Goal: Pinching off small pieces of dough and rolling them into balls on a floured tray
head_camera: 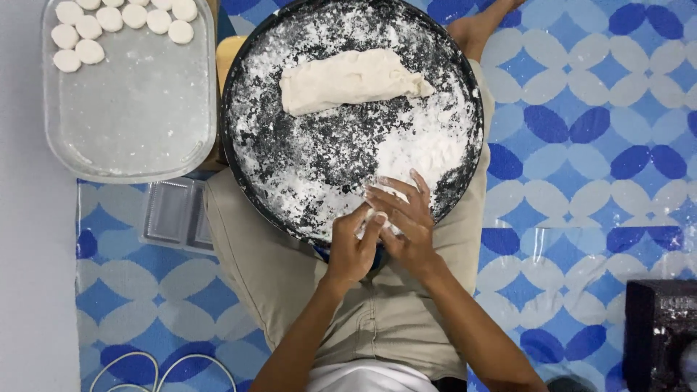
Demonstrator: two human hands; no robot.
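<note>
Both hands sit closest to my view: my left hand (353, 250) and right hand (408, 221) are cupped together, each grip closed on one small dough piece (377, 215) at the near rim of the round black tray (239, 167). Flour (428, 141) dusts that tray, and a long dough lump (352, 80) lies at its far side. Left of the tray, a clear plastic container (131, 109) holds flattened dough discs (87, 33) in its far corner
</note>
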